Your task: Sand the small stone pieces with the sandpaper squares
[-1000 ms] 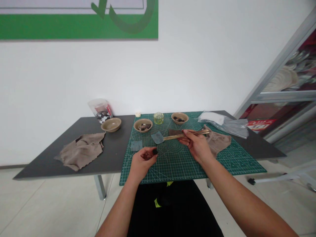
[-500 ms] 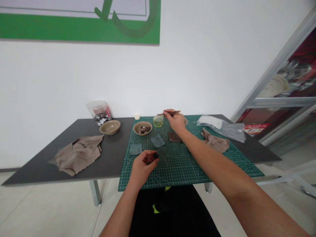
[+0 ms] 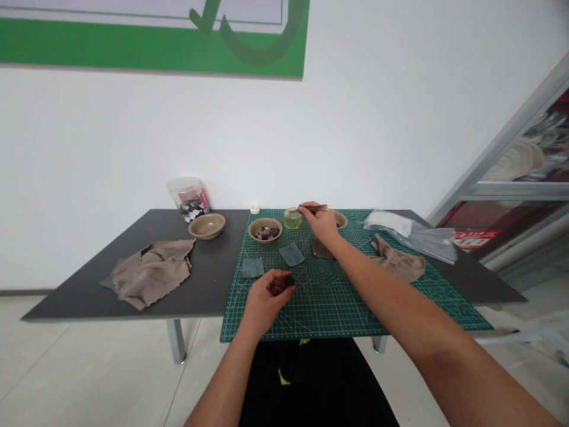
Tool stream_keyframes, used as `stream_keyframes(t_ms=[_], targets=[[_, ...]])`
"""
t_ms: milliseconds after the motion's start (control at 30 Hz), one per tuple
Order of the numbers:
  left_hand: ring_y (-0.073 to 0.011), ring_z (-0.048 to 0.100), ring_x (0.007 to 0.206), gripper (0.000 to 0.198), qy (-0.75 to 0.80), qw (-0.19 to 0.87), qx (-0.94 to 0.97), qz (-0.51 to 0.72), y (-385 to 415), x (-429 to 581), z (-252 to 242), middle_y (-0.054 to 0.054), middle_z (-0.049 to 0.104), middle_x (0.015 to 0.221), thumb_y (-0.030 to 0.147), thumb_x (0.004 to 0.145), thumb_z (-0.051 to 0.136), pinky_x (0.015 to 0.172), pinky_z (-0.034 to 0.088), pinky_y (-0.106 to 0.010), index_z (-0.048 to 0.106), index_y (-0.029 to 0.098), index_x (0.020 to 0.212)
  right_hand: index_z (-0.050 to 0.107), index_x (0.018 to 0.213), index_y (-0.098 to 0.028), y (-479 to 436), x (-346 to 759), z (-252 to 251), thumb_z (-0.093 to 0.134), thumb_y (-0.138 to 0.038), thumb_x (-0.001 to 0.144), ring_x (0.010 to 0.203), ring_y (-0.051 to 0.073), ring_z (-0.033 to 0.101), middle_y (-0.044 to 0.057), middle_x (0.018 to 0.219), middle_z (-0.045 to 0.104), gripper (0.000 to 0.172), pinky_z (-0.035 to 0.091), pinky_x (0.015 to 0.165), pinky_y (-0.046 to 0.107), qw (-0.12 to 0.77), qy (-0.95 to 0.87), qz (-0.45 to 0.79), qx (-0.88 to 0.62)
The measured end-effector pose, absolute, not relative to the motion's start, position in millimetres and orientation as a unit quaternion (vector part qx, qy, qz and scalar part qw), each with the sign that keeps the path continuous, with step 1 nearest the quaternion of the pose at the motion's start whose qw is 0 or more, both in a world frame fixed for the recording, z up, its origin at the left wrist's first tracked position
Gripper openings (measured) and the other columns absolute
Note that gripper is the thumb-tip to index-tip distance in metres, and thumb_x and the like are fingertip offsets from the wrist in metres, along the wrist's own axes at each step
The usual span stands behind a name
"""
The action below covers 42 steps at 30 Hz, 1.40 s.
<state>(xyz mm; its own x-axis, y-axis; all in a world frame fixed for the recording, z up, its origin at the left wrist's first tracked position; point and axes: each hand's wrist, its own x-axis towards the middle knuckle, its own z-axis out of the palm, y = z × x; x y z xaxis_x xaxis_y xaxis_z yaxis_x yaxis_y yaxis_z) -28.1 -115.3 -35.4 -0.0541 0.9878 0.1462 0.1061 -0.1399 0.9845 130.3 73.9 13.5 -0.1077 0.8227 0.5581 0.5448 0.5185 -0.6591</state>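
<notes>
Near the back edge of the bench (image 3: 213, 267), a glass jar (image 3: 285, 218) has yellow-green liquid (image 3: 293, 224) in it. Left of it, a tan bowl (image 3: 252, 231) holds dark and pale bits (image 3: 268, 232). By the back left corner, a clear tub (image 3: 178, 190) holds black and white bits (image 3: 194, 209). My right arm (image 3: 395, 299) stretches out, and my right hand (image 3: 320, 224) pinches thin sticks (image 3: 316, 208), tips at the jar's mouth. My left hand (image 3: 265, 298), curled near the front edge, grips a small black piece (image 3: 289, 281).

The right hand (image 3: 320, 225) is holding sticks (image 3: 318, 208) at the jar (image 3: 292, 220) while the left hand (image 3: 265, 301) is pinching a small dark piece (image 3: 290, 280).
</notes>
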Motion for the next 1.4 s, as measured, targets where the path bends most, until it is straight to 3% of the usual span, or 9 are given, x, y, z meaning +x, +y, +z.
stream_keyframes(t_ms=[300, 433, 667, 967, 1033, 1133, 1233, 1300, 1400], targets=[[-0.0113, 0.055, 0.061, 0.025, 0.503, 0.428, 0.541, 0.521, -115, -29, -37, 0.001, 0.061, 0.070, 0.027, 0.072, 0.071, 0.059, 0.044, -0.023, 0.067, 0.017, 0.094, 0.073, 0.091, -0.022, 86, 130, 15, 0.053, -0.038, 0.091, 0.090, 0.021, 0.069, 0.003, 0.094, 0.075, 0.026, 0.049, 0.087, 0.030, 0.498, -0.719, 0.121, -0.469], [-0.0121, 0.057, 0.062, 0.024, 0.507, 0.422, 0.545, 0.519, -116, -29, -36, 0.001, 0.062, 0.070, 0.027, 0.072, 0.072, 0.059, 0.045, -0.024, 0.067, 0.017, 0.093, 0.074, 0.087, -0.020, 91, 135, 17, 0.054, -0.035, 0.090, 0.090, 0.023, 0.070, 0.005, 0.094, 0.076, 0.025, 0.049, 0.088, 0.033, 0.455, -0.732, 0.105, -0.496], [-0.0113, 0.055, 0.060, 0.024, 0.505, 0.424, 0.548, 0.515, -115, -29, -37, 0.001, 0.061, 0.069, 0.027, 0.072, 0.071, 0.058, 0.044, -0.023, 0.067, 0.017, 0.094, 0.074, 0.081, -0.015, 124, 133, 32, 0.062, -0.034, 0.085, 0.083, 0.025, 0.072, 0.010, 0.075, 0.074, 0.023, 0.053, 0.081, 0.034, 0.425, -0.718, 0.138, -0.534], [-0.0118, 0.056, 0.064, 0.024, 0.505, 0.427, 0.543, 0.518, -115, -29, -40, 0.001, 0.061, 0.071, 0.027, 0.073, 0.071, 0.061, 0.044, -0.024, 0.067, 0.017, 0.094, 0.070, 0.077, -0.015, 135, 110, 23, 0.067, -0.032, 0.082, 0.076, 0.023, 0.071, 0.012, 0.073, 0.073, 0.018, 0.054, 0.079, 0.037, 0.370, -0.717, 0.207, -0.553], [-0.0115, 0.055, 0.063, 0.024, 0.505, 0.423, 0.544, 0.519, -115, -29, -41, 0.001, 0.060, 0.070, 0.028, 0.073, 0.072, 0.060, 0.044, -0.023, 0.067, 0.018, 0.094, 0.069, 0.082, -0.016, 128, 110, 21, 0.072, -0.033, 0.077, 0.076, 0.023, 0.070, 0.011, 0.081, 0.074, 0.018, 0.053, 0.078, 0.038, 0.372, -0.717, 0.208, -0.551], [-0.0111, 0.054, 0.062, 0.025, 0.501, 0.427, 0.532, 0.533, -115, -27, -42, 0.002, 0.059, 0.069, 0.029, 0.072, 0.072, 0.059, 0.043, -0.023, 0.065, 0.018, 0.094, 0.066, 0.090, -0.016, 106, 114, 21, 0.079, -0.034, 0.067, 0.079, 0.022, 0.068, 0.012, 0.091, 0.072, 0.032, 0.053, 0.077, 0.037, 0.410, -0.684, 0.219, -0.562], [-0.0112, 0.054, 0.060, 0.027, 0.500, 0.434, 0.509, 0.550, -115, -24, -41, 0.003, 0.058, 0.067, 0.029, 0.070, 0.073, 0.058, 0.043, -0.023, 0.062, 0.018, 0.092, 0.063, 0.086, -0.016, 65, 119, 17, 0.064, -0.038, 0.080, 0.063, 0.016, 0.063, 0.008, 0.079, 0.070, 0.023, 0.050, 0.063, 0.031, 0.452, -0.636, 0.307, -0.545], [-0.0114, 0.054, 0.060, 0.026, 0.511, 0.422, 0.504, 0.553, -114, -23, -41, 0.004, 0.057, 0.066, 0.030, 0.069, 0.073, 0.058, 0.043, -0.023, 0.061, 0.018, 0.090, 0.062, 0.083, -0.017, 27, 124, 13, 0.062, -0.040, 0.082, 0.056, 0.013, 0.059, 0.004, 0.072, 0.067, 0.024, 0.047, 0.056, 0.027, 0.406, -0.671, 0.375, -0.495], [-0.0119, 0.055, 0.060, 0.025, 0.534, 0.396, 0.507, 0.549, -113, -23, -39, 0.005, 0.056, 0.064, 0.031, 0.067, 0.072, 0.059, 0.042, -0.023, 0.058, 0.019, 0.085, 0.062, 0.091, -0.017, -28, 131, 9, 0.072, -0.042, 0.073, 0.069, 0.015, 0.062, 0.004, 0.082, 0.069, 0.032, 0.046, 0.063, 0.027, 0.347, -0.725, 0.354, -0.478]])
